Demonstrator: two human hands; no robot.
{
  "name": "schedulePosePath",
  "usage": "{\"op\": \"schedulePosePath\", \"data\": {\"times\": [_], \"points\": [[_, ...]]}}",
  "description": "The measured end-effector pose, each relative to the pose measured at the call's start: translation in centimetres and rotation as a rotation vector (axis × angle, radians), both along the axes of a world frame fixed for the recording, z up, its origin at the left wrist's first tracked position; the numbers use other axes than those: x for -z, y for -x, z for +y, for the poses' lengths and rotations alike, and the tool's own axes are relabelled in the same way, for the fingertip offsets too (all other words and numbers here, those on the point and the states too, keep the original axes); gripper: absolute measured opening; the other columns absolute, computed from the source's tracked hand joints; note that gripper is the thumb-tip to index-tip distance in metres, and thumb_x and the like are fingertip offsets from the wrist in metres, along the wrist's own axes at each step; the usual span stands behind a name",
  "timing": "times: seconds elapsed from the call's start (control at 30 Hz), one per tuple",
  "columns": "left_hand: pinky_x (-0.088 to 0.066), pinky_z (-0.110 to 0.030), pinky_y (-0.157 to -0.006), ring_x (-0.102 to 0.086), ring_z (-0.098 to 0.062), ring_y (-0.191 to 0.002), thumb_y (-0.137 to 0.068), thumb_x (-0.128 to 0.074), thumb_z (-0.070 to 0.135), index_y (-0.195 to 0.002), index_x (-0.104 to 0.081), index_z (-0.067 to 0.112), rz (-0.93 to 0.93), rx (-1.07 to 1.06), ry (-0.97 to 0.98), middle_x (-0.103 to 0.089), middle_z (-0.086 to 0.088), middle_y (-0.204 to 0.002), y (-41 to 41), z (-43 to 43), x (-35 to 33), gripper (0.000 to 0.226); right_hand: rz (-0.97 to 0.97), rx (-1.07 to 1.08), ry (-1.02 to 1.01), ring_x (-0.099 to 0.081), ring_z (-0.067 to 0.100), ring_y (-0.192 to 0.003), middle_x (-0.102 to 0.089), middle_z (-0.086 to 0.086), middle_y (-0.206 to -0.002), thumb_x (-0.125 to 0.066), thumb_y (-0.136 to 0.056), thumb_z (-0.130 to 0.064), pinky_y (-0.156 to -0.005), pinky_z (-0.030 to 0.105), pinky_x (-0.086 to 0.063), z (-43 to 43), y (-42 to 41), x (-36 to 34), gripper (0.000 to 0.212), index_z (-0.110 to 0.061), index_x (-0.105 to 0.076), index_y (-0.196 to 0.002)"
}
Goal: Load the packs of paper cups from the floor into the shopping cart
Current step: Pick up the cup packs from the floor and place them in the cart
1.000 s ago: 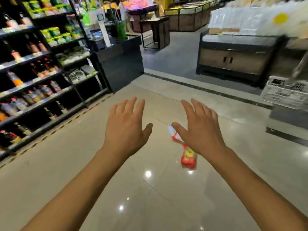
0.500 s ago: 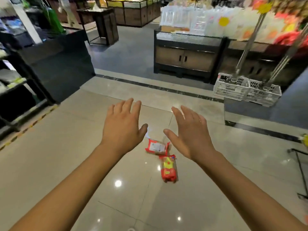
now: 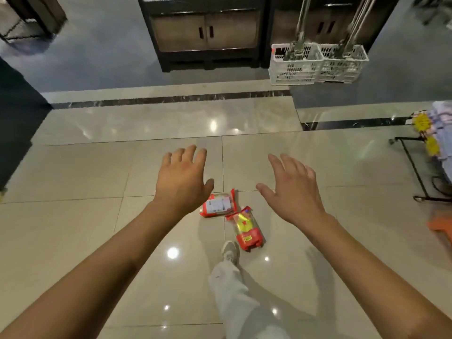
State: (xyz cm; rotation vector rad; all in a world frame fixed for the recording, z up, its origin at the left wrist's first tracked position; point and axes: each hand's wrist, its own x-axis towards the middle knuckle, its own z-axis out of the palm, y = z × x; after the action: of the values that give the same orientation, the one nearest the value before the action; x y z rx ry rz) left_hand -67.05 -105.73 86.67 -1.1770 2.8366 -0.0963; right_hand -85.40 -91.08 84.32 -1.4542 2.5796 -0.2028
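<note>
Two red packs of paper cups lie on the glossy tiled floor just ahead of my foot. One pack (image 3: pixel 218 204) shows its white label and lies crosswise. The other pack (image 3: pixel 246 230) lies lengthwise beside it, with yellow print. My left hand (image 3: pixel 182 178) hovers above and left of the packs, fingers spread, holding nothing. My right hand (image 3: pixel 289 189) hovers above and right of them, also spread and holding nothing. A black metal frame (image 3: pixel 413 167) at the right edge may be the shopping cart; I cannot tell.
My shoe and light trouser leg (image 3: pixel 230 265) step forward just below the packs. White plastic crates (image 3: pixel 318 63) stand at the back right beside a dark wooden cabinet (image 3: pixel 205 33). A dark counter (image 3: pixel 17 118) borders the left. An orange object (image 3: pixel 440 228) sits at the right edge.
The view has tilted down and moved closer to the packs, which now lie between and below my hands. My foot has come into view. Both hands stay spread and empty.
</note>
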Motion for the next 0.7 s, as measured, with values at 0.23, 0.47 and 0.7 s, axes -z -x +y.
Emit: {"op": "schedulePosePath", "data": {"times": [0.23,0.47,0.7], "points": [[-0.03,-0.047,-0.12,-0.039,-0.033,-0.144,-0.094,-0.052,0.055,-0.152,-0.033,0.016,-0.147,0.113,-0.096,-0.038,-0.011,-0.159,6.5,-14.6,12.5,0.072,-0.141,0.132,-0.147,-0.03,0.03,-0.148,-0.032,0.013,-0.162,-0.045,-0.098,-0.055,-0.118,0.046,-0.024,-12.6,5.8,13.8,0.074,-0.019,-0.025,-0.158],[-0.032,-0.048,-0.116,-0.042,-0.036,-0.139,-0.091,-0.062,0.046,-0.148,-0.038,0.013,-0.268,0.21,-0.213,-0.042,-0.014,-0.155,12.1,-23.7,35.1,0.07,-0.242,0.234,-0.386,-0.035,0.029,-0.145,-0.037,0.009,-0.16,-0.044,-0.099,-0.055,-0.116,0.044,-0.026,-16.7,9.6,34.3,0.073,-0.019,-0.023,-0.159],[-0.035,-0.046,-0.113,-0.042,-0.034,-0.138,-0.09,-0.06,0.047,-0.151,-0.033,0.015,-0.384,0.244,-0.327,-0.041,-0.01,-0.154,13.5,-26.8,62.3,0.074,-0.37,0.282,-0.519,-0.037,0.029,-0.142,-0.038,0.007,-0.157,-0.051,-0.096,-0.054,-0.115,0.043,-0.03,-17.6,9.7,59.2,0.078,-0.022,-0.019,-0.159]]}}
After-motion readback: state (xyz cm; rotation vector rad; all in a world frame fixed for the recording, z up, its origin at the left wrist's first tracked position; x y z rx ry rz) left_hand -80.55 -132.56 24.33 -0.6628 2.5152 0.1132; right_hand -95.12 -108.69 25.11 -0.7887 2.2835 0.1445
